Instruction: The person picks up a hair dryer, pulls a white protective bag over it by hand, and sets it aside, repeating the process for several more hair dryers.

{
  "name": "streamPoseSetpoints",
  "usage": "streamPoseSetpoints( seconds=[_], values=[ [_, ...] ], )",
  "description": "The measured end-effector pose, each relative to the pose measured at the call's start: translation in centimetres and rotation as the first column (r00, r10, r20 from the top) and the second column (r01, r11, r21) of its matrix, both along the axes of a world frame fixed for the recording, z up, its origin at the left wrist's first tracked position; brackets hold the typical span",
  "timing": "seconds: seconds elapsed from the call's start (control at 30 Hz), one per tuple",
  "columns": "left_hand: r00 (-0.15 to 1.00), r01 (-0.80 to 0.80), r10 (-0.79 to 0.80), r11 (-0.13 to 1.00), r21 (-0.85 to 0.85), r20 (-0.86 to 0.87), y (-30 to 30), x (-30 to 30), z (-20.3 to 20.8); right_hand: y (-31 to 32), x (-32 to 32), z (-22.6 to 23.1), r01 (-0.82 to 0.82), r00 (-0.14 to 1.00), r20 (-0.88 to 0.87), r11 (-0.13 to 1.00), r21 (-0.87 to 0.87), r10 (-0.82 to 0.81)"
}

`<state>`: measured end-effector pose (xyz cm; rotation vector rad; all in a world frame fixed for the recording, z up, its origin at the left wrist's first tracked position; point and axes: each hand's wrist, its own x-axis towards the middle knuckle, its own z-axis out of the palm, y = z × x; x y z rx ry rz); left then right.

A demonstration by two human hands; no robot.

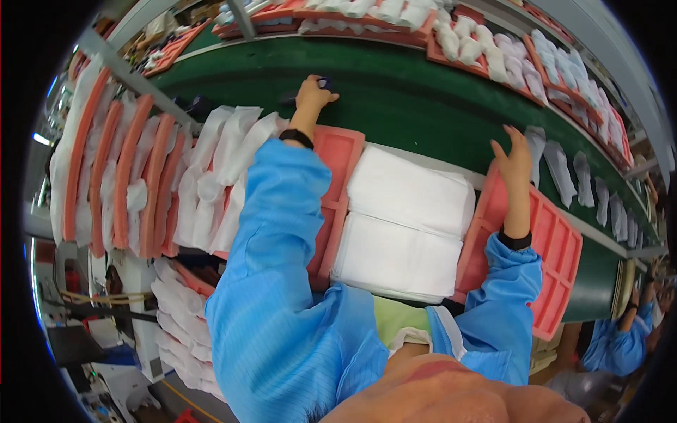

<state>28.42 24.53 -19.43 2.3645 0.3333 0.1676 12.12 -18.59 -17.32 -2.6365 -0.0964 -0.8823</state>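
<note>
My left hand (315,95) reaches over the green conveyor belt (402,77), its fingers closed on a small dark navy object (325,84) whose kind I cannot make out. Another dark thing beside that wrist is mostly hidden. My right hand (513,156) is open, thumb and fingers apart, at the belt's near edge above a pink compartment tray (546,240). Nothing shows in it. Between my arms lie two stacks of white sheets or pouches, a far stack (409,187) and a near stack (395,254). To their left is another pink tray (340,155), partly behind my left sleeve.
White-wrapped pieces (559,173) lie in a row along the belt at right. Pink trays (130,176) holding wrapped items stand packed at left. More filled trays (469,46) line the shelf beyond the belt. Another person's blue sleeve (613,345) shows at lower right.
</note>
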Motion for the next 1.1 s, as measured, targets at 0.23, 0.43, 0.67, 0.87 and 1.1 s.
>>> streamPoseSetpoints(
  seconds=[0.23,0.43,0.67,0.87,1.1],
  values=[
    [0.654,0.738,-0.572,0.627,-0.25,0.495,-14.6,-10.2,5.3,9.4,-4.9,6.6,-0.227,0.974,0.052,0.944,0.239,0.221],
    [0.654,0.734,-0.384,0.53,-0.425,0.652,-20.0,-21.0,11.0,8.2,-5.5,7.7,-0.305,0.949,0.165,0.91,0.282,0.267],
    [0.457,0.869,-0.87,0.481,0.117,0.187,-19.4,-22.0,5.5,4.2,-6.4,9.9,-0.545,0.836,0.399,0.654,0.524,0.376],
    [0.42,0.888,-0.907,0.41,0.207,-0.006,-19.6,-20.9,2.2,4.2,-5.3,9.6,-0.784,0.619,0.595,0.448,0.429,0.513],
    [0.469,0.865,-0.882,0.468,0.183,0.04,-19.6,-20.7,1.6,3.7,-5.1,9.4,-0.814,0.573,0.535,0.507,0.283,0.621]
  ],
)
